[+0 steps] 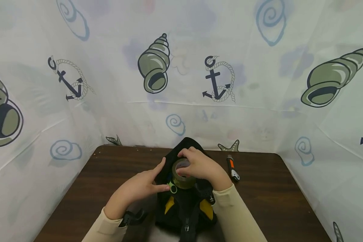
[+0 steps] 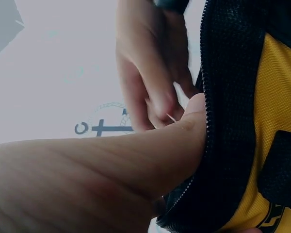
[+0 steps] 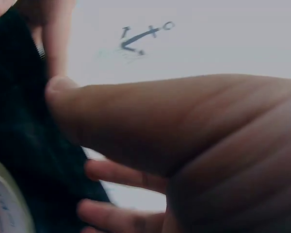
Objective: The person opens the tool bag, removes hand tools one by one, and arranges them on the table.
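Note:
A black backpack (image 1: pixel 184 211) with yellow panels stands open in front of me. A roll of tape (image 1: pixel 183 183) sits at its mouth, and beside it shows a green-and-black loop (image 1: pixel 173 189), perhaps a scissors handle. My left hand (image 1: pixel 139 185) holds the bag's left side. Its thumb lies behind the zipper edge (image 2: pixel 204 73) in the left wrist view. My right hand (image 1: pixel 199 164) is over the tape, fingers apart. In the right wrist view its thumb (image 3: pixel 63 92) meets the black fabric, and the tape (image 3: pixel 7 204) is off to one side, not between the fingers.
A utility knife (image 1: pixel 233 168) with orange and grey parts lies to the right of the bag. The dark wooden table (image 1: pixel 269 195) reaches back to a white patterned curtain (image 1: pixel 193 111), which also hangs along both sides.

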Demonstrator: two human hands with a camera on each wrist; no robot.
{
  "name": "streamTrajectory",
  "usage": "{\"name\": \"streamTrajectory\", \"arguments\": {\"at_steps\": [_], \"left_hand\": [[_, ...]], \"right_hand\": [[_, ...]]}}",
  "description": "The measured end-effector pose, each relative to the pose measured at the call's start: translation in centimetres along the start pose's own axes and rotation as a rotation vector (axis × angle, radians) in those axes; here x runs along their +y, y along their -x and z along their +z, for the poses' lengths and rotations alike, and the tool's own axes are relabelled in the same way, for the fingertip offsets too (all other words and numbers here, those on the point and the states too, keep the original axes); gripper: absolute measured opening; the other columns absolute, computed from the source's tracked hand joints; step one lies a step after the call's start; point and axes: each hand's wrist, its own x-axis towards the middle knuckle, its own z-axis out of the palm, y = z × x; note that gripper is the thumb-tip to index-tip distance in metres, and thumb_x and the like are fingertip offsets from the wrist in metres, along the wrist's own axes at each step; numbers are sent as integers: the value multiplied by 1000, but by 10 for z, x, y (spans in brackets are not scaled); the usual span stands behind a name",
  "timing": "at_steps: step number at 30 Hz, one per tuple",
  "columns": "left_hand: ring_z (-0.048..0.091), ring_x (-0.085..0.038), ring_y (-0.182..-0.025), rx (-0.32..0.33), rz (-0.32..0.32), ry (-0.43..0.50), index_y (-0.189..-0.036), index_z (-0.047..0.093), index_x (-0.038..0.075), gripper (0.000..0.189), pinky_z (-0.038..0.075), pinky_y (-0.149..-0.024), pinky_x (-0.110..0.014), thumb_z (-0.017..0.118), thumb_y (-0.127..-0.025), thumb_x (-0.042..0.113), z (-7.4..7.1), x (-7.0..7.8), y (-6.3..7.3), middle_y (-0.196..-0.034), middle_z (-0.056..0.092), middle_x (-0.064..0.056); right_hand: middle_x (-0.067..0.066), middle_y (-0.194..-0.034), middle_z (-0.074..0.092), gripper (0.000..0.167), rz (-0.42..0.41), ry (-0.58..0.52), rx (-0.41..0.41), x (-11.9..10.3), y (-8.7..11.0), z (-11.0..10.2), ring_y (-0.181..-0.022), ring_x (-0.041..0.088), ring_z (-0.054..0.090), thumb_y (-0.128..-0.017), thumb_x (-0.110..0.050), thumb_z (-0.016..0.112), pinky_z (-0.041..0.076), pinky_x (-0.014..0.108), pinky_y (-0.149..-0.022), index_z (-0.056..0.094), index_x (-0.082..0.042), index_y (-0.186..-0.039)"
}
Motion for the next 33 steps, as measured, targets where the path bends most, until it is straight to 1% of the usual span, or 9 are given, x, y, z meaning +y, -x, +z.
{"name": "streamTrajectory", "arguments": {"at_steps": [1,3,6,11,15,21,25,28,33], "left_hand": [[74,-19,-121,4,3,0,-176,6,38,111,54,-110,-61,76,-95,67,0,0,0,-143,73,-3],[73,-24,-127,7,6,-3,-176,6,38,111,53,-111,-62,75,-95,67,0,0,1,-152,67,-6],[67,-30,-138,9,10,-9,-177,6,37,110,52,-112,-64,75,-96,67,-1,0,1,-166,54,-8],[63,-34,-143,8,3,-16,-177,6,35,109,51,-113,-65,75,-97,65,-1,0,1,-170,48,-10],[64,-34,-142,8,-1,-21,-177,6,34,110,50,-113,-64,75,-97,64,-2,0,1,-167,52,-9],[73,-26,-126,1,-11,-19,-177,4,33,112,53,-111,-61,75,-97,65,-1,0,1,-145,73,-5],[73,-27,-127,2,-12,-24,-177,4,32,111,53,-111,-61,75,-97,64,-1,0,2,-147,71,-7],[71,-31,-131,1,-6,-28,-178,4,30,111,53,-111,-62,75,-98,62,-2,1,2,-151,68,-8],[75,-25,-122,-5,-6,-27,-178,4,30,112,54,-110,-61,74,-98,64,-2,0,2,-136,77,-3]], "right_hand": [[13,-142,56,58,22,-24,-21,2,-6,3,-110,24,58,-100,-40,82,56,43,-91,60,-18,-149],[18,-155,48,70,69,-68,-51,7,-16,10,-116,28,56,-98,-43,84,55,45,-92,54,-20,-157],[22,-167,35,84,119,-140,-67,17,-26,19,-124,35,56,-94,-44,87,55,50,-98,46,-22,-164],[23,-172,27,93,173,-206,-40,30,-32,29,-140,43,51,-91,-42,91,51,61,-111,40,-26,-167],[24,-171,26,97,197,-218,-18,38,-35,34,-144,47,49,-89,-37,93,49,63,-113,39,-25,-168],[27,-172,24,106,235,-185,-24,45,-36,44,-143,48,51,-86,-31,97,51,63,-111,34,-22,-171],[29,-176,18,111,259,-154,-40,48,-37,49,-149,50,46,-86,-28,97,51,63,-112,29,-19,-173],[29,-176,18,113,261,-141,-45,48,-36,51,-150,51,45,-85,-25,97,51,64,-113,28,-19,-174],[30,-176,20,117,271,-107,-45,49,-35,53,-151,54,44,-84,-25,98,49,66,-114,25,-15,-175]]}}
